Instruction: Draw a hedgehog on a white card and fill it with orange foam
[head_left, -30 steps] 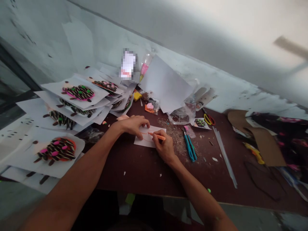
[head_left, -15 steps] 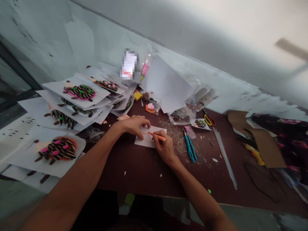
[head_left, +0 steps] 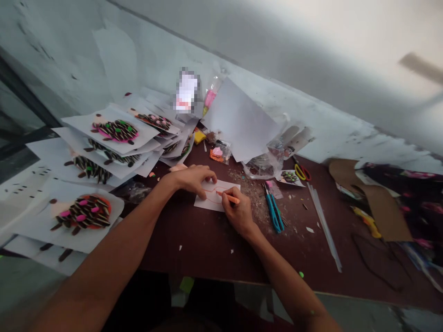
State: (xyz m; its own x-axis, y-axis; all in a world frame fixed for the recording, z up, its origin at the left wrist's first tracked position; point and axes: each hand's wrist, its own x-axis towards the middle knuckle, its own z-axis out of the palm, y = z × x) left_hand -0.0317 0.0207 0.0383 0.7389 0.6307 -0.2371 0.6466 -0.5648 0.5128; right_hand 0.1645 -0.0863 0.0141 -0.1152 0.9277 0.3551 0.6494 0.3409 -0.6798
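A small white sheet of paper [head_left: 206, 202] lies on the dark table, with an orange curved outline drawn on it. My right hand [head_left: 238, 211] grips an orange pen [head_left: 231, 198], its tip down on the paper. My left hand [head_left: 194, 180] rests across the sheet's left edge, thumb on the paper and fingers apart and bent, holding nothing. A pair of teal-handled pliers or cutters [head_left: 274, 212] lies to the right of my right hand, among brown crumbs.
Stacked sheets with seed-covered hedgehog pictures [head_left: 116, 131] fill the left side. At the back are a blurred-out phone [head_left: 187, 92], a large white sheet [head_left: 238, 120] and a clear plastic bag [head_left: 261, 165]. Scissors [head_left: 302, 172], clear sticks [head_left: 325, 230] and a yellow glue gun [head_left: 367, 222] lie right.
The orange line on the paper is longer, now curving farther along the top. The pen tip has shifted slightly right and down with my right hand; my left hand stays in place.
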